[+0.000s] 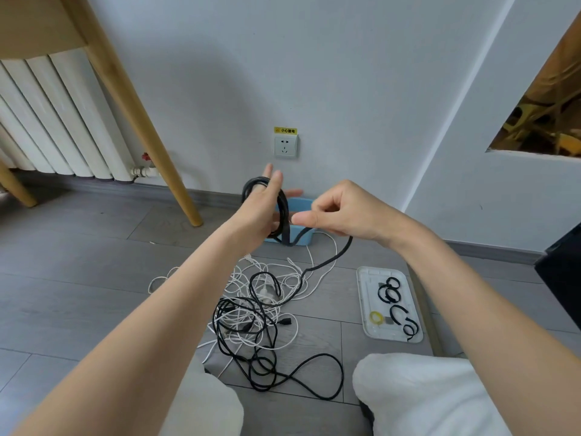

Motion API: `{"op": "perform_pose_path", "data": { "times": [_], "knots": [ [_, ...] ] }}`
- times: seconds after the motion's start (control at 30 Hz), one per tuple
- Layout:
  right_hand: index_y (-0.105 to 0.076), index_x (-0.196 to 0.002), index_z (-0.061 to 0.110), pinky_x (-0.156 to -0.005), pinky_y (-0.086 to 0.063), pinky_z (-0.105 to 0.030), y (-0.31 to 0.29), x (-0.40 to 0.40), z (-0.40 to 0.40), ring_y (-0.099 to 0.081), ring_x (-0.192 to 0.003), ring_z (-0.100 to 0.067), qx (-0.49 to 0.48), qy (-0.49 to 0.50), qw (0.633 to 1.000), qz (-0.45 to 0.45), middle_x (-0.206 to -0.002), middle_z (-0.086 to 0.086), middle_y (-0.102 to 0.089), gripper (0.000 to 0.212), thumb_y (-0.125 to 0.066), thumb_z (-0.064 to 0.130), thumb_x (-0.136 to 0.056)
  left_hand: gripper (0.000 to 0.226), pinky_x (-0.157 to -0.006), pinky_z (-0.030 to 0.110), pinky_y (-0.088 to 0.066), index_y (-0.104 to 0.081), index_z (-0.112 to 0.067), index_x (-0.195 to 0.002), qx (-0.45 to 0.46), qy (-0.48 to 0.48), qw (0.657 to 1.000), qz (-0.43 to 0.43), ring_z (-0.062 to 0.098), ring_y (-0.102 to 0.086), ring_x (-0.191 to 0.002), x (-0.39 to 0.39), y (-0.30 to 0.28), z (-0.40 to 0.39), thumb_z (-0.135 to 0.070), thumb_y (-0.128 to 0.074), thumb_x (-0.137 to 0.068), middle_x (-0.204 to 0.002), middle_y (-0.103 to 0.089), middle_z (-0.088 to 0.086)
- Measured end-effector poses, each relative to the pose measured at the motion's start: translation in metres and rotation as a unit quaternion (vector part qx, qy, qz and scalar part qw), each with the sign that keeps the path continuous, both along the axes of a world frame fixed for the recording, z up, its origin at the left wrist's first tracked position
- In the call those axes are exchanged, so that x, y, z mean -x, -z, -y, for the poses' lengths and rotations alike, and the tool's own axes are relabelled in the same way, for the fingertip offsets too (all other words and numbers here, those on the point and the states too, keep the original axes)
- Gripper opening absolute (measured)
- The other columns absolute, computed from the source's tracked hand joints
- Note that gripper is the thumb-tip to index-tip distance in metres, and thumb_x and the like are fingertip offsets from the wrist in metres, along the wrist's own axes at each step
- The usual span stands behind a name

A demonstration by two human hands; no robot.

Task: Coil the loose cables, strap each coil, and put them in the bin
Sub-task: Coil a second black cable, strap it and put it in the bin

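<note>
A thick black cable (330,261) is wound in several loops around my left hand (264,212), which is raised with fingers spread inside the coil (284,204). My right hand (339,212) pinches the same cable just right of the coil; its free length drops from that hand to the floor. Behind both hands stands a blue bin (301,237), mostly hidden. On the floor below lies a tangle of white cables (283,278) and thin black cables (264,350). A white tray (364,306) at the right holds several black straps (393,294) and a yellow band (376,317).
A wooden furniture leg (141,121) slants down at the left, with a white radiator (56,121) behind it. A wall socket (285,146) sits above the bin. A dark object (562,278) stands at the right edge. My knees in white trousers (424,394) fill the foreground.
</note>
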State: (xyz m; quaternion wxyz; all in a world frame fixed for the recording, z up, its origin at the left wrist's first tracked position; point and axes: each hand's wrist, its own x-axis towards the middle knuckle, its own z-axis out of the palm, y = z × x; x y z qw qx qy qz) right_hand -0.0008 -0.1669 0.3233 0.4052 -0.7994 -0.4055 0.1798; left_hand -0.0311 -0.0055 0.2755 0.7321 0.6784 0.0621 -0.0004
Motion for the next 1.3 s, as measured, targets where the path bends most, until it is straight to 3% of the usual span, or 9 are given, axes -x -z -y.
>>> {"op": "perform_pose_path", "data": {
  "times": [0.1, 0.23, 0.37, 0.53, 0.67, 0.8, 1.03, 1.2, 1.3],
  "knots": [
    [-0.041, -0.041, 0.015, -0.044, -0.018, -0.017, -0.004, -0.001, -0.001, -0.018, -0.043, -0.007, -0.004, 0.021, 1.000, 0.021, -0.040, 0.011, -0.022, 0.051, -0.068, 0.027, -0.083, 0.054, -0.087, 0.035, -0.048, 0.001, -0.041, -0.148, 0.000, -0.034, 0.999, -0.019, 0.007, -0.064, -0.069, -0.004, -0.001, -0.002, -0.042, -0.027, -0.102, -0.143, -0.044, -0.002],
    [-0.041, -0.046, 0.012, -0.045, -0.019, -0.018, -0.009, 0.001, 0.000, -0.020, -0.045, -0.008, 0.018, 0.005, 0.999, 0.039, -0.041, 0.010, -0.023, 0.049, -0.068, 0.031, -0.082, 0.050, -0.058, 0.018, -0.049, -0.008, -0.035, -0.150, 0.037, -0.116, 0.992, -0.015, 0.013, -0.064, -0.093, -0.006, 0.001, 0.001, -0.036, -0.027, -0.103, -0.154, -0.025, -0.003],
    [-0.041, -0.047, 0.012, -0.046, -0.019, -0.018, -0.008, 0.002, 0.001, -0.020, -0.043, -0.008, 0.030, 0.031, 0.998, 0.052, -0.040, 0.009, -0.023, 0.049, -0.068, 0.031, -0.083, 0.052, -0.074, 0.041, -0.055, -0.021, -0.036, -0.148, 0.170, -0.200, 0.964, -0.037, 0.020, -0.071, -0.072, -0.015, -0.007, -0.013, -0.048, -0.034, -0.098, -0.152, -0.030, 0.002],
    [-0.045, -0.047, 0.017, -0.044, -0.019, -0.018, -0.004, -0.008, 0.000, -0.025, -0.037, -0.006, 0.002, 0.116, 0.991, 0.062, -0.033, 0.010, -0.028, 0.044, -0.070, 0.030, -0.081, 0.052, -0.071, 0.029, -0.050, -0.007, -0.039, -0.149, -0.006, -0.079, 0.996, -0.040, 0.012, -0.068, -0.062, -0.005, -0.003, 0.006, -0.041, -0.029, -0.102, -0.147, -0.038, 0.005],
    [-0.056, -0.058, 0.002, -0.052, -0.021, -0.027, -0.002, -0.020, 0.008, -0.024, -0.050, -0.009, -0.041, 0.203, 0.976, 0.061, -0.048, 0.005, -0.030, 0.041, -0.072, 0.033, -0.078, 0.045, -0.081, 0.034, -0.049, -0.046, -0.024, -0.130, 0.006, 0.122, 0.986, -0.114, 0.019, -0.069, -0.067, 0.004, -0.012, 0.014, -0.050, -0.026, -0.099, -0.090, -0.072, 0.006],
    [-0.057, -0.059, 0.000, -0.047, -0.023, -0.020, -0.007, -0.020, 0.013, -0.027, -0.053, -0.013, -0.082, 0.200, 0.976, 0.026, -0.061, -0.008, -0.034, 0.041, -0.073, 0.034, -0.076, 0.057, -0.056, 0.023, -0.050, -0.059, -0.016, -0.101, 0.042, 0.221, 0.967, -0.119, 0.007, -0.032, -0.037, 0.014, -0.026, 0.029, -0.056, -0.019, -0.097, -0.050, -0.040, -0.004],
    [-0.050, -0.062, 0.015, -0.044, -0.029, -0.017, 0.002, -0.022, 0.001, -0.039, -0.045, -0.010, -0.171, 0.262, 0.943, -0.108, -0.052, -0.003, -0.042, 0.034, -0.059, 0.033, -0.089, 0.069, -0.027, 0.009, -0.024, -0.072, -0.011, -0.088, 0.247, 0.304, 0.916, -0.082, -0.004, -0.022, -0.023, 0.013, -0.046, 0.037, -0.052, -0.017, -0.097, -0.047, -0.034, -0.007],
    [-0.041, -0.064, 0.015, -0.044, -0.019, -0.021, 0.019, -0.021, -0.010, -0.020, -0.037, -0.012, -0.051, 0.240, 0.950, -0.196, -0.038, 0.005, -0.031, 0.030, -0.035, 0.021, -0.093, 0.061, -0.030, 0.017, -0.038, -0.055, 0.001, -0.125, 0.452, 0.330, 0.828, -0.029, 0.005, -0.031, -0.040, 0.005, -0.050, 0.018, -0.046, -0.030, -0.095, -0.070, -0.052, 0.007],
    [-0.042, -0.058, 0.013, -0.042, -0.020, -0.021, 0.022, -0.014, -0.016, -0.018, -0.034, -0.012, -0.028, 0.194, 0.956, -0.217, -0.037, 0.001, -0.033, 0.041, -0.030, 0.020, -0.096, 0.055, -0.030, 0.018, -0.042, -0.053, -0.005, -0.126, 0.453, 0.253, 0.855, 0.020, 0.012, -0.051, -0.049, 0.006, -0.056, 0.012, -0.046, -0.033, -0.094, -0.089, -0.059, 0.012]
  ]
}}
